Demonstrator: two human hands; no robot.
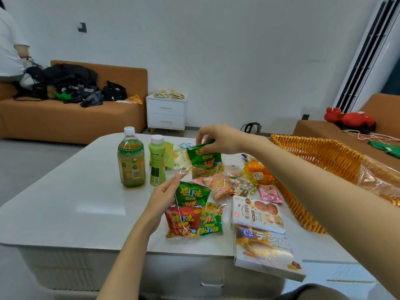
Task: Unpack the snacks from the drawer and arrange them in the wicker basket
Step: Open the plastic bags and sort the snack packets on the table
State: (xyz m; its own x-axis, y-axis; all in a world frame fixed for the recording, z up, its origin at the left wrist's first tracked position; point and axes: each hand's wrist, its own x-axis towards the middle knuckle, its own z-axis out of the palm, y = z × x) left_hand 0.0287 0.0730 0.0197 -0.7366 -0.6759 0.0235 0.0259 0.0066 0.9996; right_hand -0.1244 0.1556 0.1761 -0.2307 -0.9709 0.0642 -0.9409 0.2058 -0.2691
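Right hand [218, 139] pinches a glossy, crumpled green snack packet [205, 162].

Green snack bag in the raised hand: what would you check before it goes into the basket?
1. Grip: the right hand pinches the green snack bag by its top edge: ok.
2. Bag free of the clear wrap below it: cannot tell.
3. Left hand out of the way: open, on the side away from the wicker basket: ok.
4. Way to the basket: only the orange packet and small sweets lie low between: probably ok.
5. Room in the basket: crinkled film inside, the rest out of view: cannot tell.
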